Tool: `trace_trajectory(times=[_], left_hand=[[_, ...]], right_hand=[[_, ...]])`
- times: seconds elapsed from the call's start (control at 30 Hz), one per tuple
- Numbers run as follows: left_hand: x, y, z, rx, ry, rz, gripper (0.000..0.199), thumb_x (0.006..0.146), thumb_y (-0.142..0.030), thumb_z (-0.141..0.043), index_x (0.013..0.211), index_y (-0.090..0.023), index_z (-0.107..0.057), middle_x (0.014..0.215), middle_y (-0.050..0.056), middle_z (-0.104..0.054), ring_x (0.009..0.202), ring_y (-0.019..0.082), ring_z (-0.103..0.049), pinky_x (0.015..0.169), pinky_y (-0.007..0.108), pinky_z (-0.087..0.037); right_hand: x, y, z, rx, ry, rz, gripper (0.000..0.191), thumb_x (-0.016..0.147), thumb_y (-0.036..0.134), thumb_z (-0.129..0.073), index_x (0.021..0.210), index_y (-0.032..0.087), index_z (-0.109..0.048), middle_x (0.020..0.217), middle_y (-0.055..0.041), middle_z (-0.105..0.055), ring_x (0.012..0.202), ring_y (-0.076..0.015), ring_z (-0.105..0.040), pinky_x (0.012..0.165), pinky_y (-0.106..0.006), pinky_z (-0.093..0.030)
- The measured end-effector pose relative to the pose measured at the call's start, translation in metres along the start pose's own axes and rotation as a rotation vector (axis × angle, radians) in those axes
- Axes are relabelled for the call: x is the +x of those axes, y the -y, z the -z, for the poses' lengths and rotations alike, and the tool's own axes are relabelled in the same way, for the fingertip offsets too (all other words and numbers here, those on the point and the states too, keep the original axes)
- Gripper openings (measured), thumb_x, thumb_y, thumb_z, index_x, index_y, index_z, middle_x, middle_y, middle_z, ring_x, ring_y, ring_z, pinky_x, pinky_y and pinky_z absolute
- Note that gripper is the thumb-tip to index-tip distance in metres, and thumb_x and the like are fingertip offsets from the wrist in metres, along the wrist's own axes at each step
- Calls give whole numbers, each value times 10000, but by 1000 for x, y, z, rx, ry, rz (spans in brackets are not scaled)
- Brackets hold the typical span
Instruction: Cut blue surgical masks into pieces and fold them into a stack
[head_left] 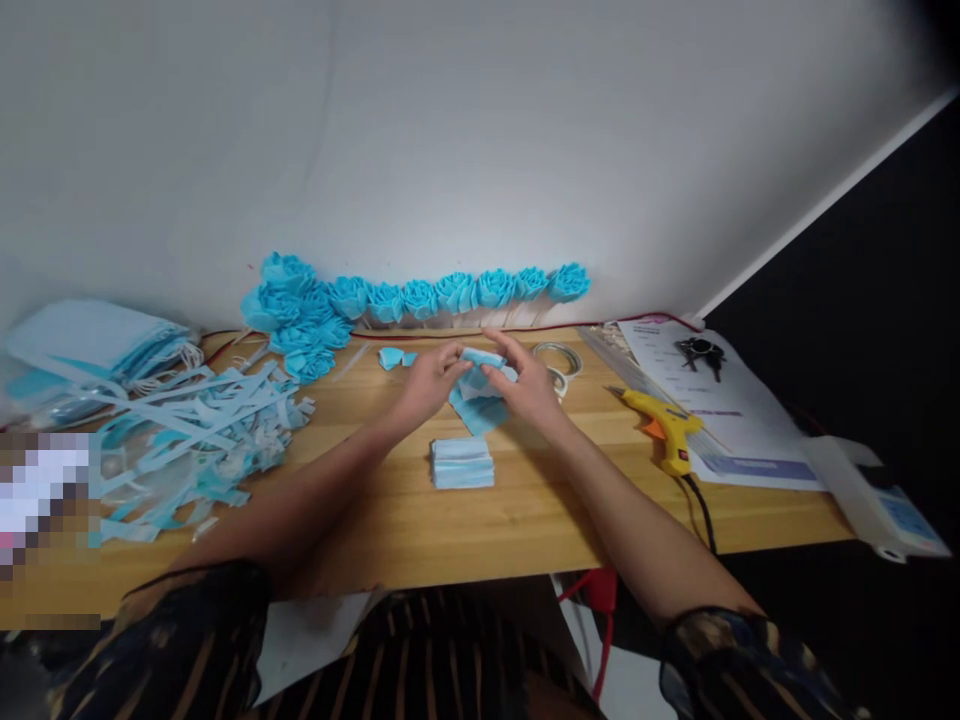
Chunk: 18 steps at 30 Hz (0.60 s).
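Observation:
My left hand (433, 378) and my right hand (531, 385) are both closed on a small blue-and-white piece of fabric (482, 357), one at each end, above the table. It looks folded or rolled and resembles face-mask material. Beneath the hands lie flat blue fabric pieces (480, 412), partly covered by my fingers. Closer to me sits a neat stack of pale blue fabric pieces (463, 464). Just beyond my left hand are small blue cut pieces (390, 358).
Blue fabric flowers (420, 298) line the wall. At left are a heap of cut strips (202, 430) and a mask pile (97, 345). Tape rolls (574, 357), a yellow glue gun (667, 425), keys (700, 352) and a paper sheet (675, 380) lie at right on the wooden table (360, 560).

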<state>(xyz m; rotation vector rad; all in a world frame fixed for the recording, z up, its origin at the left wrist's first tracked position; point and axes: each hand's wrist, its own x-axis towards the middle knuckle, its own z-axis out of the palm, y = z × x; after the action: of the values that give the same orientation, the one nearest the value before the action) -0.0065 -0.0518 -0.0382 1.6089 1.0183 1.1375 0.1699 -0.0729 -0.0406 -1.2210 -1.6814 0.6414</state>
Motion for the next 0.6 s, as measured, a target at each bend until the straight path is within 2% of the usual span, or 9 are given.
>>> trace_trajectory(times=[0.1, 0.23, 0.33, 0.43, 0.53, 0.6], left_hand=[[2, 0, -1, -119, 10, 106, 69, 783, -197, -680, 736, -169, -638, 557, -46, -596, 444, 98, -509, 478, 222, -401], [2, -1, -4, -168, 1, 143, 51, 743, -193, -711, 740, -150, -684, 616, -17, -663, 556, 123, -617, 573, 236, -528], [0, -1, -6, -142, 22, 120, 38, 725, -180, -715, 719, -146, -699, 633, -11, -672, 610, 124, -632, 605, 228, -540], [-1, 2, -8, -137, 52, 106, 58, 726, -203, -724, 751, -151, -718, 646, -14, -671, 619, 117, -624, 629, 233, -540], [-1, 7, -8, -137, 92, 127, 116, 719, -246, -749, 794, -159, -736, 669, -12, -681, 622, 114, -617, 630, 233, -525], [0, 9, -8, -127, 92, 140, 154, 694, -288, -784, 757, -159, -731, 668, -13, -676, 615, 115, -607, 629, 241, -528]], right_hand=[[0, 0, 0, 11, 16, -7, 547, 820, 346, -626, 1345, 193, -632, 976, -53, -701, 825, -197, -628, 791, -348, -528], [1, -1, 0, 53, 54, 19, 534, 812, 417, -672, 1299, 198, -649, 1008, -50, -722, 898, -207, -645, 828, -348, -516], [1, 0, 0, 96, 51, 17, 387, 802, 445, -699, 1088, 184, -710, 989, -47, -739, 912, -201, -654, 832, -331, -507], [1, 0, -2, 112, 10, 7, 261, 825, 436, -658, 883, 184, -693, 868, -29, -727, 813, -178, -640, 758, -305, -495], [0, 0, -4, 90, -16, 22, 236, 834, 420, -639, 831, 186, -671, 813, -19, -707, 776, -169, -626, 735, -295, -483], [-1, -1, -6, 60, -7, 47, 223, 839, 408, -636, 835, 188, -671, 817, -19, -706, 789, -172, -629, 754, -298, -483]])
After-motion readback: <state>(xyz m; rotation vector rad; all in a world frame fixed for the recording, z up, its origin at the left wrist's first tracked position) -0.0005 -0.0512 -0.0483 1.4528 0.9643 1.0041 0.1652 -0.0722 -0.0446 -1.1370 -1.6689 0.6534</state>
